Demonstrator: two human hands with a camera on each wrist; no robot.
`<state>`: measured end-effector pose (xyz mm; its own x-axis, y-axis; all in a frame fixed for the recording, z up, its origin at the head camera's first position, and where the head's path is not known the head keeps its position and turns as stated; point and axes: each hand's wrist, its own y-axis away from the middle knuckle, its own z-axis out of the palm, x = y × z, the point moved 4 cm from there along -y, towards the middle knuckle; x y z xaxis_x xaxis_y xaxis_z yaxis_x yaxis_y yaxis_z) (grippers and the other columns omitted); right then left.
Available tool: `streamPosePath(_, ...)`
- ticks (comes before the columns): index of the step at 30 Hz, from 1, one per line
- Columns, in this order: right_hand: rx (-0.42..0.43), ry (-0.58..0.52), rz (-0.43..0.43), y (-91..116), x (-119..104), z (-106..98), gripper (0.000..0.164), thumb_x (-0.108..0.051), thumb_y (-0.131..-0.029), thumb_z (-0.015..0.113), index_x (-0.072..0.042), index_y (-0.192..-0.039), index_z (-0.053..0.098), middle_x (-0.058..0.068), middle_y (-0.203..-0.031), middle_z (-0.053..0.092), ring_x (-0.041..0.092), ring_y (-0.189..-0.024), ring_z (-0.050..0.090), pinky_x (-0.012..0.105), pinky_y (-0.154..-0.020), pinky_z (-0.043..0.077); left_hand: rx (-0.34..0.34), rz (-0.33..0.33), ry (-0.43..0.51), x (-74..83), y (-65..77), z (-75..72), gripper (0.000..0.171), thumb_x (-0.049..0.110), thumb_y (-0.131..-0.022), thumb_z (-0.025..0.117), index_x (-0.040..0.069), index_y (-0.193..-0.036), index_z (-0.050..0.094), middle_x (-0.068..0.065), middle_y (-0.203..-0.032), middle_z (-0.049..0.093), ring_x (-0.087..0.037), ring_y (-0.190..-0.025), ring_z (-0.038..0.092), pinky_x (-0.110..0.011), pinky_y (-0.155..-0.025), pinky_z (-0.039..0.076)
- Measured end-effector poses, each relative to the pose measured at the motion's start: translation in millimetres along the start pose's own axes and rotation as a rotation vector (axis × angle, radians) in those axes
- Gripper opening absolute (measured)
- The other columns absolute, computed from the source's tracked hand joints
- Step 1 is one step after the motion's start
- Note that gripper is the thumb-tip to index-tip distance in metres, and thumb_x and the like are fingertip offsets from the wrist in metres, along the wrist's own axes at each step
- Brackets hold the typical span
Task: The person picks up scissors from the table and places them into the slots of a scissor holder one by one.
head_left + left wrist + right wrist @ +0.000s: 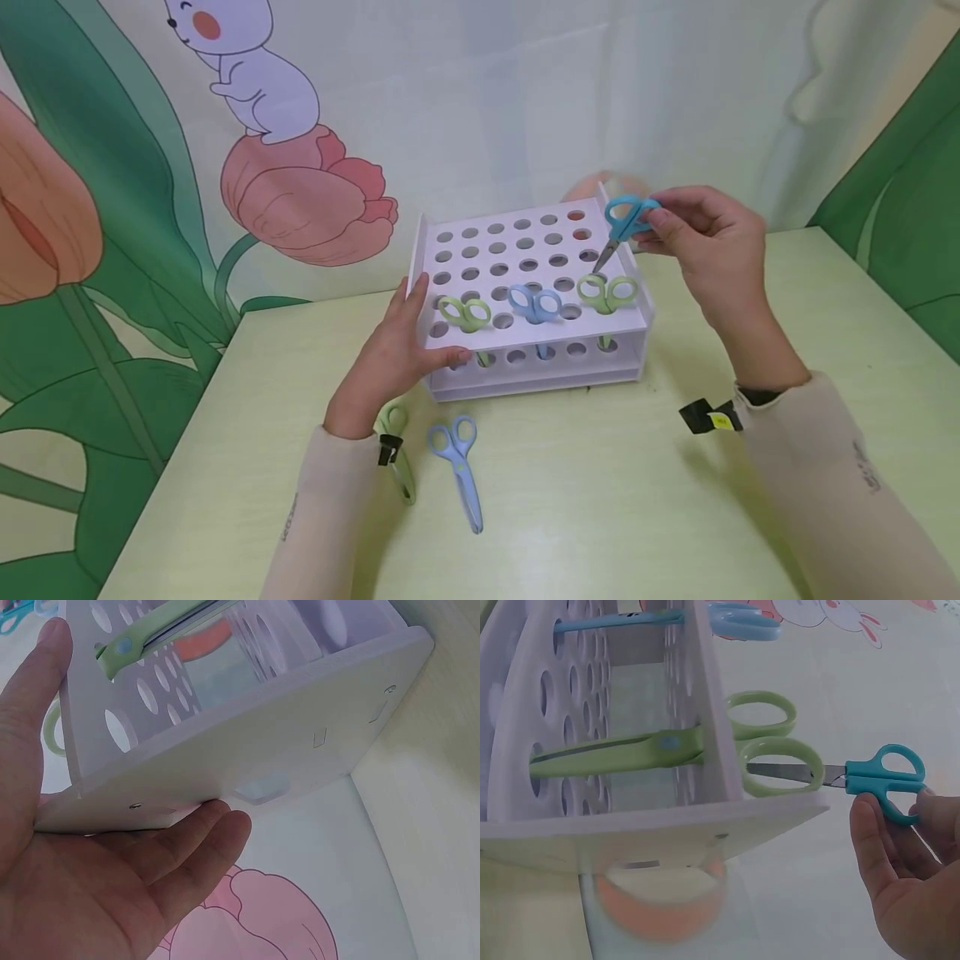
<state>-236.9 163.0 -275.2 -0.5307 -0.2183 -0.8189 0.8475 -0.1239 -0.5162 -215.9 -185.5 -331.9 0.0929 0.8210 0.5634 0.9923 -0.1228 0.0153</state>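
Observation:
My right hand pinches teal scissors by the handle, blades pointing down over the right part of a white rack with rows of round holes. In the right wrist view, the blade tip passes behind the handle of green scissors. My left hand grips the rack's left front corner, thumb at the front and fingers along the outer side panel. Along the rack's front stand green scissors at left, blue scissors in the middle and the other green pair at right.
Loose blue scissors lie on the pale table in front of the rack. Beside them, more green scissors lie partly hidden by my left wrist. A printed curtain hangs right behind the rack.

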Motion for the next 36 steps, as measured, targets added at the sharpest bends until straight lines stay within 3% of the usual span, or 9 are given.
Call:
streamPosePath(10,-0.044,0.133,0.073,-1,15,-1,0.016,-0.002,-0.091,0.074,0.004,-0.106,0.073,0.011,-0.092,0.073,0.018,-0.074,0.072,0.028,-0.072,0.057,-0.001,0.019,-0.005,-1.3,0.2,-0.3,0.122,0.049,-0.077,0.086,0.023,-0.164,0.004,-0.012,-0.168,-0.003,-0.041,-0.146,0.026,-0.054,-0.110,0.033)
streamPosePath(24,-0.102,0.588,0.228,3,29,0,0.029,-0.024,-0.098,0.070,-0.004,-0.118,0.072,0.006,-0.105,0.072,0.016,-0.087,0.064,0.022,-0.071,0.054,-0.005,0.029,-0.009,-1.9,0.3,0.1,0.122,0.051,-0.078,0.085,0.023,-0.164,0.003,-0.012,-0.168,-0.004,-0.040,-0.147,0.025,-0.053,-0.111,0.033)
streamPosePath(31,-0.166,0.737,0.319,4,37,-1,0.030,-0.028,-0.099,0.068,-0.007,-0.120,0.073,0.011,-0.115,0.070,0.024,-0.111,0.054,0.038,-0.084,0.044,-0.004,0.024,-0.012,-1.9,0.7,-0.3,0.122,0.051,-0.078,0.085,0.023,-0.164,0.004,-0.012,-0.168,-0.003,-0.041,-0.146,0.027,-0.053,-0.110,0.034)
streamPosePath(36,-0.181,0.753,0.361,5,41,-1,0.031,-0.029,-0.098,0.069,-0.008,-0.121,0.072,0.011,-0.120,0.068,0.027,-0.112,0.056,0.039,-0.083,0.047,-0.003,0.031,-0.009,-1.5,0.4,-0.2,0.122,0.049,-0.078,0.086,0.022,-0.164,0.004,-0.013,-0.168,-0.003,-0.040,-0.146,0.026,-0.053,-0.111,0.033)
